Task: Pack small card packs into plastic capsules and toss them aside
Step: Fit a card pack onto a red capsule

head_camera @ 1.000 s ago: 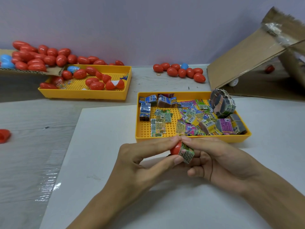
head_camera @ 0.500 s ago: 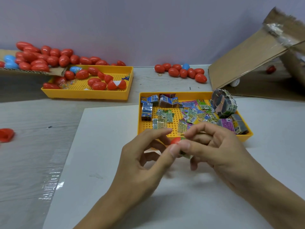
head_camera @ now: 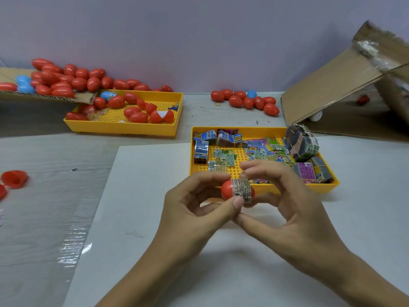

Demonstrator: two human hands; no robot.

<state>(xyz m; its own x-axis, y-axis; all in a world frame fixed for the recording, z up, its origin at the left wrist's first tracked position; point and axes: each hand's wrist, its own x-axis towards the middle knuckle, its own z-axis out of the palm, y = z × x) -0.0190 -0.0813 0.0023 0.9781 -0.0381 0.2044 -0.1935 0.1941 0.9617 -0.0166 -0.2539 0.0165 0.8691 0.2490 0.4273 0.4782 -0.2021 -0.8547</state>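
Two hands — left hand (head_camera: 194,209), right hand (head_camera: 287,207) — pinching one red capsule (head_camera: 228,189), card pack (head_camera: 242,189) wrapped round it

Two bare forearms reach in from the near edge and meet at the centre. The left hand (head_camera: 194,207) is on the left, fingers curled, its thumb and forefinger pinching the rounded left end of a small red capsule (head_camera: 228,191). The right hand (head_camera: 294,202) is on the right, fingers arched over and thumb below, gripping the capsule's other end. The two thumb tips nearly touch.
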